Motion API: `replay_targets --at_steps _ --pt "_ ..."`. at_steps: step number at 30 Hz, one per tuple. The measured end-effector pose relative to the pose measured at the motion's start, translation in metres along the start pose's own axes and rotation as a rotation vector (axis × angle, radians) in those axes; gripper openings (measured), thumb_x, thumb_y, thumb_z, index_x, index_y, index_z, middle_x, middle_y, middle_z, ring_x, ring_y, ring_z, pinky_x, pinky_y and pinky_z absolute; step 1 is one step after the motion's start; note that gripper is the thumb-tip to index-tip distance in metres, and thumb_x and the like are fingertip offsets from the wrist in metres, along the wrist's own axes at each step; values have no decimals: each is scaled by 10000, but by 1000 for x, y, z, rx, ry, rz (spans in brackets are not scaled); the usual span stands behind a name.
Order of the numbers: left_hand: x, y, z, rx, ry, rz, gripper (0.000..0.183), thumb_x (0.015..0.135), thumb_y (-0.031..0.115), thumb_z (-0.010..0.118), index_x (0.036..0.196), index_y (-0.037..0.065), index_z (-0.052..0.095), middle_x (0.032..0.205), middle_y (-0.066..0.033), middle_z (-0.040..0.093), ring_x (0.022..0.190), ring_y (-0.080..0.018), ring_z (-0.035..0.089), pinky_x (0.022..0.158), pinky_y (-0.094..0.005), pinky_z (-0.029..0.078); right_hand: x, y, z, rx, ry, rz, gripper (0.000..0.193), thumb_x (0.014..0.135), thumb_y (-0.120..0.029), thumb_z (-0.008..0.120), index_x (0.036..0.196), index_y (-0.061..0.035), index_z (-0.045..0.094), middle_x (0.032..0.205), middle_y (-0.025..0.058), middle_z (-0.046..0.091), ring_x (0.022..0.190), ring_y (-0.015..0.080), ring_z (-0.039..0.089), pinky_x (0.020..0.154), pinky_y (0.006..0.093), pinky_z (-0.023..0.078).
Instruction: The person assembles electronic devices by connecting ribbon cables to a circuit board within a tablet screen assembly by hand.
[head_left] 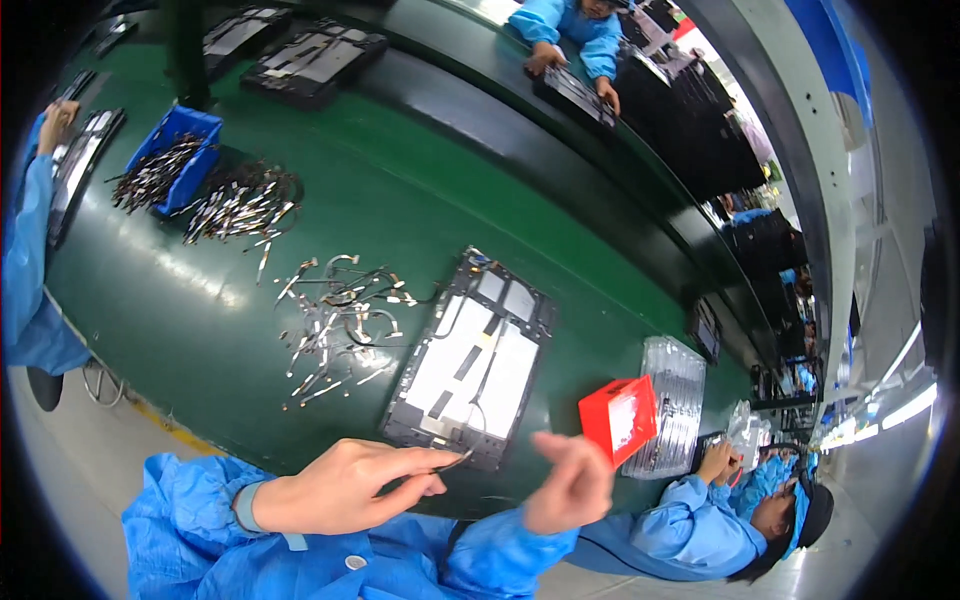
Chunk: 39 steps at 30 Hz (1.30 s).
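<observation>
In front of me lies an opened tablet (465, 362), its black frame holding pale battery panels, with thin dark cables running across them. Over its near edge, my left hand (345, 487) is closed in a pinch on a thin dark strip (456, 461), too small to name more closely. My right hand (575, 487) hovers by the tablet's near right corner, its fingers partly curled and smeared by motion. Whether it holds anything does not show. Left of the tablet, short cables with small connectors (340, 325) lie scattered on the green table (400, 190).
A blue bin (196, 165) spills small cables beside another pile (245, 208). To the right stand a red box (618, 418) and stacked clear plastic trays (672, 405). More tablets (315, 58) lie at the far left. Co-workers sit at left, right and across a raised shelf (560, 150).
</observation>
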<state>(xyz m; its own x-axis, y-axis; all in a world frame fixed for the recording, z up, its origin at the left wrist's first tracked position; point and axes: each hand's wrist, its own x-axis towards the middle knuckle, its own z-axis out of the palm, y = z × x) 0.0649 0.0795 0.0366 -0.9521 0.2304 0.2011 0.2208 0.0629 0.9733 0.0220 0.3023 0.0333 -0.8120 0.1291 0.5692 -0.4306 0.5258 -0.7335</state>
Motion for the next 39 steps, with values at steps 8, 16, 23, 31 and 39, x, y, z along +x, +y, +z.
replay_targets --at_steps 8,16,23,31,39 --pt "-9 -13 -11 80 -79 -191 262 877 40 607 1134 9 644 866 -85 730 760 -200 718 683 -293 569 54 150 -97 -628 8 126 140 802 -49 714 926 17 717 920 171 710 830 263 698 765 342 529" --pt "-1 -20 -13 31 -123 -169 331 886 73 578 1214 42 613 889 -80 729 790 -239 714 691 -304 570 56 130 -82 -808 126 -4 250 748 54 651 994 7 656 951 176 640 965 359 576 882 438 456" --pt "2 -31 -23 74 -83 -159 346 875 60 573 1218 39 610 898 -90 726 763 -245 712 672 -321 573 43 2 33 -13 -729 -353 400 653 76 722 1033 -48 718 960 102 654 877 258 644 759 342 536" --pt "11 -37 -35 94 -86 -128 334 888 90 589 1219 45 592 846 -106 708 722 -257 696 645 -336 563 41 13 69 93 -831 -343 314 667 54 699 963 -42 737 891 84 676 788 233 666 684 311 553" --pt "40 -43 -72 847 53 295 212 703 92 706 904 28 686 823 -34 610 762 -176 600 631 -290 483 58 53 109 421 -738 626 181 883 -12 655 1059 14 687 841 76 693 681 100 643 543 200 491"
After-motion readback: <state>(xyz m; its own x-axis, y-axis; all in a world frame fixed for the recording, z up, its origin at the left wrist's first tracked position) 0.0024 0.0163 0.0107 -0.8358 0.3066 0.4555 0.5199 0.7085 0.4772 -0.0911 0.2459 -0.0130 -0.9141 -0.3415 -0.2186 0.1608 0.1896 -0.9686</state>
